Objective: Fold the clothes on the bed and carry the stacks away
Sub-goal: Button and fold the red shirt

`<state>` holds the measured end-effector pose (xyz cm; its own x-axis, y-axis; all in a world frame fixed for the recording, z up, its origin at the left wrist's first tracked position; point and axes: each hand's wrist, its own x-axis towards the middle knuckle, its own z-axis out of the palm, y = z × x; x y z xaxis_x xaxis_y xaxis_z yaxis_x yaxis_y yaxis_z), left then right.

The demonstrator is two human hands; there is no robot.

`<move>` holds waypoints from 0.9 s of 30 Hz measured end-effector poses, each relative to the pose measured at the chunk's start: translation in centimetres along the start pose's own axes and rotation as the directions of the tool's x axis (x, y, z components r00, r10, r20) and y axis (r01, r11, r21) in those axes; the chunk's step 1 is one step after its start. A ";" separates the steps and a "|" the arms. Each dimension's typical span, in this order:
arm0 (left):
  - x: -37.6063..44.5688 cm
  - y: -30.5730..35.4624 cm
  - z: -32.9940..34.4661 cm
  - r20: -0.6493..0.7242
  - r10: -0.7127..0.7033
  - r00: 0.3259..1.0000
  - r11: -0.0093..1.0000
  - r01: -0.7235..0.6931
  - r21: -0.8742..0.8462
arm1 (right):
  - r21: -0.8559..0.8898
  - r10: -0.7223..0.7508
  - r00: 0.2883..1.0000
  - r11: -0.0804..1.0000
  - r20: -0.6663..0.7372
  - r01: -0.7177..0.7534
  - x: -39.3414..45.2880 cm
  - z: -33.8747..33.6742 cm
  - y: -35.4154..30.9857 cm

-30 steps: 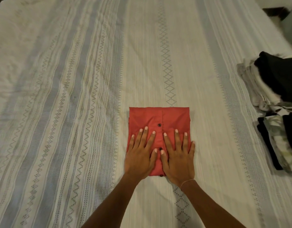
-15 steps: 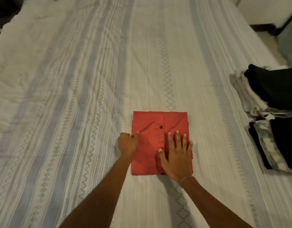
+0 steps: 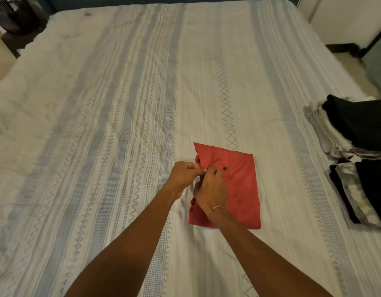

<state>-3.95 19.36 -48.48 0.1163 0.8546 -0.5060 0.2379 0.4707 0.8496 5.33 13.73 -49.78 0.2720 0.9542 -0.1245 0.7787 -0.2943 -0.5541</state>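
Head view shows our red shirt (image 3: 239,185) folded into a rough square on the bed (image 3: 121,103), right of centre and well apart from the 2 stacks of folded clothes (image 3: 361,159) at the bed's right edge. Our left hand (image 3: 185,173) and right hand (image 3: 211,189) meet at the shirt's left edge, knuckles touching. The left fingers (image 3: 194,168) are curled and appear to pinch that edge; the right fingers are bunched over the same spot, and we cannot tell exactly what they grip.

We judge the shirt light, soft and limp, so it will sag and unfold if lifted by 1 edge. Better to slide flat palms under both sides, or pinch all layers together at the folded edge, keeping the button (image 3: 225,168) placket on top.

Compared with 0.5 s ago, the right hand no longer lies flat and spread on the cloth; it has crossed to join the left at the edge. The shirt's top-left corner now looks lifted and skewed, and the bedspread beside it has wrinkled.
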 end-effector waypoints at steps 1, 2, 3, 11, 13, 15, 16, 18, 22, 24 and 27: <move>-0.2 0.1 -0.1 0.022 0.021 1.000 1.000 -0.021 0.012 | 0.056 0.011 1.000 0.998 0.001 -0.011 0.2 -0.5 0.1; -0.4 0.3 -0.3 0.028 0.022 0.999 1.000 -0.022 -0.004 | 0.119 0.027 1.000 0.993 -0.003 -0.027 0.4 -1.0 0.3; -0.6 0.3 -0.5 0.010 0.015 1.000 0.999 -0.015 -0.044 | 0.192 0.045 0.999 0.981 -0.009 -0.042 0.6 -1.7 0.5; -2.6 -4.4 -1.4 -0.069 -0.268 0.961 0.945 0.248 -0.212 | 0.774 0.101 0.963 0.576 0.250 -0.261 -1.1 -8.6 0.3; -3.8 -4.8 -1.1 0.012 -0.336 0.942 0.895 0.324 -0.308 | 0.864 0.071 0.933 0.360 0.352 -0.353 -1.8 -10.4 0.4; -4.5 -5.2 -1.0 0.163 -0.345 0.924 0.804 0.381 -0.457 | 0.871 0.044 0.897 0.223 0.440 -0.438 -2.5 -11.6 1.3; -5.0 -5.2 -0.8 0.250 -0.309 0.918 0.752 0.397 -0.527 | 0.859 0.033 0.878 0.190 0.478 -0.475 -2.9 -12.2 2.2; -5.8 -5.5 -0.9 0.341 -0.250 0.906 0.685 0.415 -0.599 | 0.826 0.019 0.837 0.157 0.546 -0.542 -3.6 -12.6 4.5; -6.7 -7.6 -0.9 0.228 -0.235 0.945 0.840 0.315 -0.442 | 0.737 0.111 0.776 0.255 0.621 -0.626 -4.2 -11.4 11.8; -7.3 -9.2 -0.1 0.095 -0.239 0.967 0.940 0.254 -0.229 | 0.638 0.180 0.756 0.435 0.630 -0.635 -5.0 -9.3 15.5; -7.6 -11.6 1.4 -0.138 -0.151 0.979 0.983 0.164 0.087 | 0.455 0.365 0.796 0.672 0.482 -0.584 -6.3 -6.5 18.5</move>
<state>-6.24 7.04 -54.72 -0.0549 0.7958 -0.6031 0.3371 0.5833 0.7390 21.71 1.92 -53.89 0.2287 0.6782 -0.6984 0.1071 -0.7306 -0.6744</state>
